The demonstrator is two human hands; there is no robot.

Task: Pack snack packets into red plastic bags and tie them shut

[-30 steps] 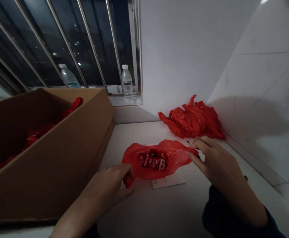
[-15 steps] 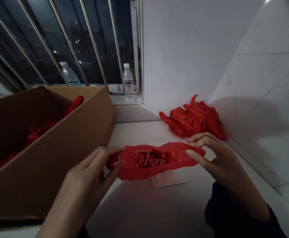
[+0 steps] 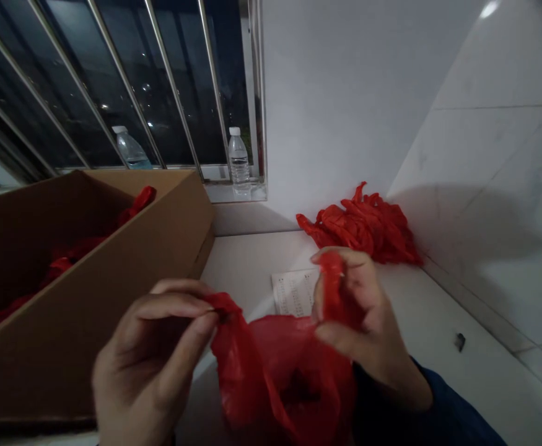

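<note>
A thin red plastic bag (image 3: 280,365) hangs between my hands just above the white counter (image 3: 438,347). My left hand (image 3: 154,353) pinches one handle of the bag at its left top. My right hand (image 3: 358,322) is closed on the other handle, which sticks up between its fingers. The bag's body sags low and its contents are hidden in the folds. A white printed paper slip (image 3: 293,291) lies on the counter behind the bag.
A large open cardboard box (image 3: 126,272) with red bags inside stands at the left. A heap of red bags (image 3: 368,226) lies in the back right corner. Two water bottles (image 3: 239,162) stand on the barred window's sill. A small dark object (image 3: 459,341) lies at the right.
Both hands have lifted the bag off the counter by its handles and drawn closer together and toward me. The small red packets seen inside it earlier are now hidden.
</note>
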